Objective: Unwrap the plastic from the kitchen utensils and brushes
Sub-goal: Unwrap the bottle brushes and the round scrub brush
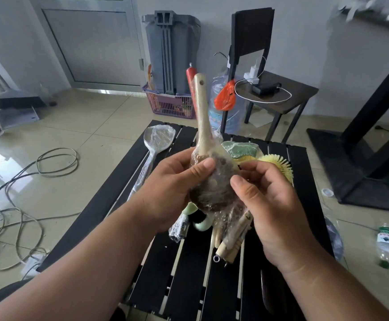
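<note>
Wrapped brush above cluttered table

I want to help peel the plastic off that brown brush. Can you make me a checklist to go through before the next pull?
1. Left hand grips the brush head: ok.
2. Right hand pinches the plastic wrap: ok, fingers curl at its edge.
3. Loose end of the wrap found: cannot tell.
4. Wooden handle points up, away from the face: ok.
5. Brush lifted off the black table: ok.
6. Other utensils done: not ok, the ladle is wrapped.
</note>
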